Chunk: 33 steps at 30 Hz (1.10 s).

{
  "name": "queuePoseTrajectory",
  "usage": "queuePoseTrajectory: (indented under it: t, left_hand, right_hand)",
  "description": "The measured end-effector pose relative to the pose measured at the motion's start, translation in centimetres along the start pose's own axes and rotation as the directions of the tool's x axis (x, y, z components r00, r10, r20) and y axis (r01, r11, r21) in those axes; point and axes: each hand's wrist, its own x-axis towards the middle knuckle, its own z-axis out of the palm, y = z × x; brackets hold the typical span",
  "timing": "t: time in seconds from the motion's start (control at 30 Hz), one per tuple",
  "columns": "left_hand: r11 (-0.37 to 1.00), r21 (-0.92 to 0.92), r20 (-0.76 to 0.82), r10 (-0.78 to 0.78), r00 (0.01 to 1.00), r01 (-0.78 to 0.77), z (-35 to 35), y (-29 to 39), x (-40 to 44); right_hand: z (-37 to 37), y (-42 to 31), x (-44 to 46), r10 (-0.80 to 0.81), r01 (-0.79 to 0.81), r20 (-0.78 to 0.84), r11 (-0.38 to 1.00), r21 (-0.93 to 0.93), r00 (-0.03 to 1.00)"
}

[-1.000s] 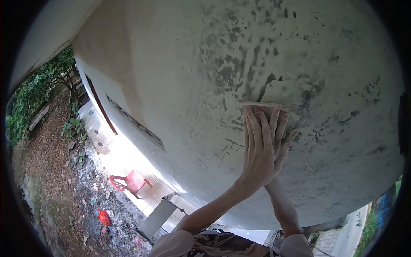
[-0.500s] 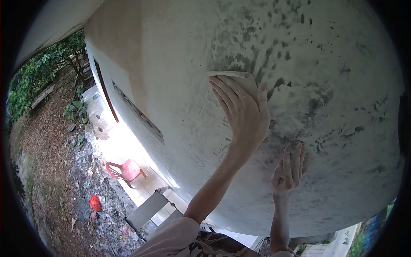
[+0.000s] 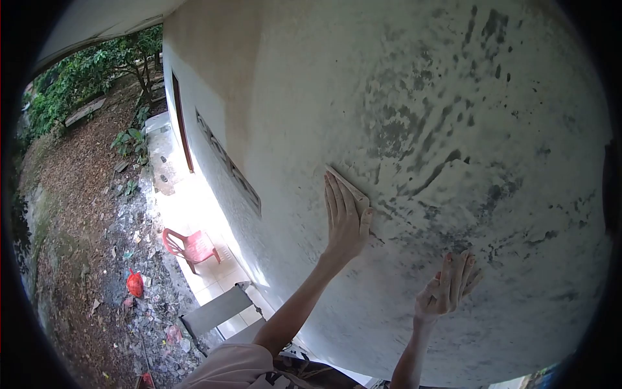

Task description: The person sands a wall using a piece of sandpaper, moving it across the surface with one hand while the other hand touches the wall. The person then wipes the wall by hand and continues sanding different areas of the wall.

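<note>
My left hand [image 3: 345,228] lies against the pale plastered wall [image 3: 291,129], its fingers stretched along a thin, light sheet that looks like sandpaper [image 3: 353,187]. The thumb is at the sheet's right edge, and the palm side is hidden against the wall. Lower and to the right, my right hand [image 3: 447,290] is raised with fingers extended and slightly apart. Nothing shows in it; whether its fingertips touch the wall I cannot tell. Whitish dust coats both hands. Dark, mottled patches [image 3: 398,126] spread over the wall above and between the hands.
Far below on the left, a red plastic chair [image 3: 193,247] stands on pale tiles. Near it is a grey flat board or step [image 3: 217,316]. A red bag [image 3: 134,284] lies on littered ground. A window opening [image 3: 228,162] is set in the wall, with trees [image 3: 97,71] beyond.
My left hand has slid down the wall and a little left with the sheet beneath it. My right hand has shifted slightly lower, its fingers more spread. The view has turned a little.
</note>
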Motion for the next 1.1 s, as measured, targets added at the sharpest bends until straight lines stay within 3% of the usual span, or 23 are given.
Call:
queuePoseTrajectory:
  t: [0.3,0.4,0.47,0.53,0.63,0.7,0.87,0.93,1.1]
  left_hand:
    - [0.916,-0.191,-0.183,-0.387,0.904,0.353,-3.7,-12.4,13.7]
    - [0.953,-0.158,-0.123,-0.278,0.953,0.258,-3.4,-8.2,10.8]
    - [0.994,0.032,-0.001,-0.102,0.995,0.102,-2.7,-3.7,7.3]
    - [0.992,0.114,0.019,0.051,0.999,-0.053,-1.9,-2.5,5.7]
    - [0.999,0.041,-0.004,0.004,1.0,-0.003,-3.5,-4.4,8.5]
    - [0.993,-0.008,-0.064,-0.122,0.99,0.121,-4.0,-7.9,11.4]
    - [0.954,-0.185,-0.211,-0.273,0.938,0.236,-4.5,-13.0,15.8]
    - [0.948,-0.206,-0.201,-0.282,0.938,0.241,-4.0,-10.4,14.1]
    - [0.998,0.029,-0.059,-0.059,0.997,0.061,-2.5,-4.6,7.4]
  right_hand:
    - [0.0,0.1,-0.2,0.017,-0.017,0.016,1.0,0.016,1.0]
    - [0.3,0.0,-0.1,0.0,0.0,-0.019,1.0,0.01,1.0]
    - [0.8,0.1,-0.2,-0.002,0.001,-0.038,1.0,-0.017,0.999]
    - [0.8,-0.2,-0.2,-0.002,0.001,-0.046,0.999,-0.032,0.999]
    - [0.8,-0.2,0.1,-0.017,0.015,-0.05,0.999,-0.037,0.999]
    - [0.7,-0.1,-0.1,-0.019,0.017,-0.039,0.999,-0.051,0.999]
    - [0.6,-0.2,-0.2,-0.027,0.025,-0.024,0.997,-0.076,0.999]
    - [0.8,-0.3,-0.2,-0.029,0.027,-0.026,0.997,-0.079,0.999]
    - [0.8,-0.1,-0.5,-0.063,0.061,-0.033,0.995,-0.08,0.997]
